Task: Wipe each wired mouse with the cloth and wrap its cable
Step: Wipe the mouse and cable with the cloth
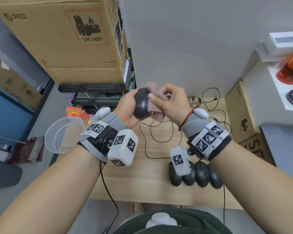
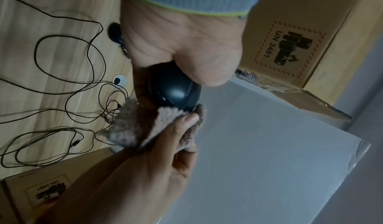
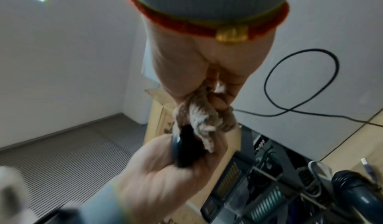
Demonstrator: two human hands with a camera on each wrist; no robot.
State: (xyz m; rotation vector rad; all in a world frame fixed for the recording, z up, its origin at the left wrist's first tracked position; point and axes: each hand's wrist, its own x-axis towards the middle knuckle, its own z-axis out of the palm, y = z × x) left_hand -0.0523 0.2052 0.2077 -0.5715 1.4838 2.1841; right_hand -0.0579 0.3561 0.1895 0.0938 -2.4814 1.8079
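My left hand [image 1: 128, 108] grips a black wired mouse [image 1: 141, 103] above the wooden table [image 1: 139, 183], fingers curled round its body. My right hand [image 1: 167, 100] pinches a pinkish-brown cloth [image 1: 156, 105] and presses it against the mouse's right side. In the left wrist view the mouse [image 2: 176, 89] shows under my thumb with the cloth [image 2: 132, 124] below it. In the right wrist view the bunched cloth [image 3: 203, 116] covers the mouse [image 3: 186, 148]. The mouse's thin black cable [image 1: 161, 132] hangs down and loops over the table.
Several more black mice [image 1: 198, 174] lie side by side at the table's right front. Loose cables [image 1: 208, 103] tangle at the back right. A clear plastic tub [image 1: 63, 135] sits at the left edge. Cardboard boxes [image 1: 71, 36] stand behind left and at right [image 1: 240, 112].
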